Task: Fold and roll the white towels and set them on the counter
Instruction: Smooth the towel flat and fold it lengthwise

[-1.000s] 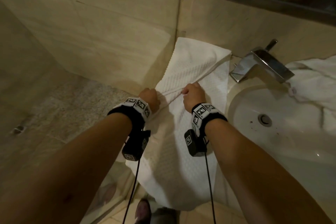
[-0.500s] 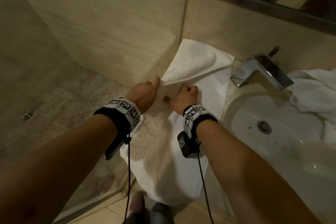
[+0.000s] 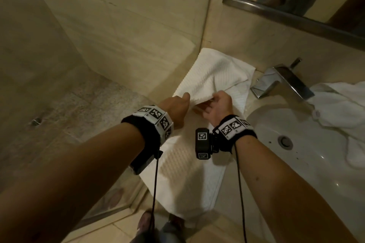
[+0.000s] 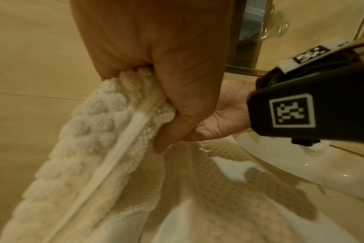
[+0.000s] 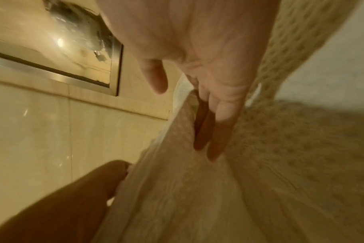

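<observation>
Counter (image 3: 249, 104) towel (image 3: 217, 73): right hand (image 3: 217, 104) has opened, left hand (image 3: 175, 107) pinching.

white waffle-weave cloth towel (image 3: 215, 77): soft cotton-like cloth, matt, bumpy raised ribs, with a flat smooth woven band along the hem (image 4: 123, 148).
second crumpled white cloth towel (image 3: 339, 104): matt, soft, finer texture.
beige stone-look counter (image 3: 254, 102): smooth, polished.
white ceramic basin (image 3: 308, 156): glossy, smooth, small highlights.
chrome metal tap (image 3: 284, 83): mirror-bright, flat-faced.
beige wall tiles (image 3: 138, 16): smooth, faint sheen.
brushed metal mirror frame (image 3: 292, 17): satin grey.
speckled stone shower floor (image 3: 83, 112): rough, matt.
black wrist bands (image 3: 150, 130): matt fabric with white printed plastic tags.
</observation>
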`<state>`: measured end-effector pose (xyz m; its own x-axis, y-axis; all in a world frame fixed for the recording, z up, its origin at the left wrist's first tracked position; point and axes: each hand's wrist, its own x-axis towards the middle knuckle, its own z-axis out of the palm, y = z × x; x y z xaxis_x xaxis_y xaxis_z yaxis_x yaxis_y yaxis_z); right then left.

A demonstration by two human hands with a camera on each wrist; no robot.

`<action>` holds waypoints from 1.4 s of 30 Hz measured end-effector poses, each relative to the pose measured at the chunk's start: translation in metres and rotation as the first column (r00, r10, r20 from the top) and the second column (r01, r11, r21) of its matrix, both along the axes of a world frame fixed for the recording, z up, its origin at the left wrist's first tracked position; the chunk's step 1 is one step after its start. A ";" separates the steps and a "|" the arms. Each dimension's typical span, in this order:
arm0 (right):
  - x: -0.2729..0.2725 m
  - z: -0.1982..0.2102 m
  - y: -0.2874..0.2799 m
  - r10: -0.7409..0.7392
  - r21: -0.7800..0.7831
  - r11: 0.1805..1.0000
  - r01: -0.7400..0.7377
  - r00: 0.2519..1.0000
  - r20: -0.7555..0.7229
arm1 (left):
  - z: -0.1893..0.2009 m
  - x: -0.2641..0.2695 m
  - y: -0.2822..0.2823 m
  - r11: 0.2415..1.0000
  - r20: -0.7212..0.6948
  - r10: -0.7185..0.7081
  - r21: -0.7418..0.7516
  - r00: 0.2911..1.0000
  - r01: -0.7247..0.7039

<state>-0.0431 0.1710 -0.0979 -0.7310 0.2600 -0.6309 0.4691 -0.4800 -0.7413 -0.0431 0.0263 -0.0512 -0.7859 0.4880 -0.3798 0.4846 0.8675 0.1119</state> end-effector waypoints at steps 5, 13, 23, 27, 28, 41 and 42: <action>0.002 0.000 0.001 0.253 0.243 0.930 -0.275 0.960 0.116 | -0.014 0.008 0.006 0.996 0.053 0.053 0.065 0.997 -0.056; -0.004 -0.025 0.023 -0.066 0.499 0.865 -0.052 0.974 0.216 | -0.022 0.005 -0.029 0.965 0.124 0.061 -0.261 0.990 -0.026; -0.003 -0.016 0.023 -0.012 0.556 0.810 -0.186 0.943 0.333 | -0.002 0.006 -0.045 0.942 0.184 0.028 -0.335 0.983 0.035; 0.003 -0.015 0.021 0.002 0.618 0.762 -0.195 0.955 0.298 | -0.001 0.022 -0.040 0.911 0.390 0.070 -0.400 0.918 0.101; 0.006 -0.014 0.020 0.019 0.622 0.754 -0.211 0.954 0.300 | -0.004 0.028 -0.043 0.916 0.365 0.063 -0.390 0.929 0.092; 0.072 -0.004 -0.051 0.200 -0.056 0.980 -0.193 0.965 0.171 | 0.003 0.073 -0.068 0.965 0.230 0.049 -0.261 0.972 0.013; 0.081 -0.004 -0.058 0.282 -0.069 0.959 -0.274 0.941 0.188 | 0.005 0.077 -0.066 0.972 0.239 0.060 -0.237 0.969 -0.002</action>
<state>0.0381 0.1130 -0.1021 -0.6330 0.0348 -0.7734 0.7208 -0.3381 -0.6051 0.0336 -0.0402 -0.0458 -0.6688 0.3402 -0.6610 0.4407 0.8975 0.0160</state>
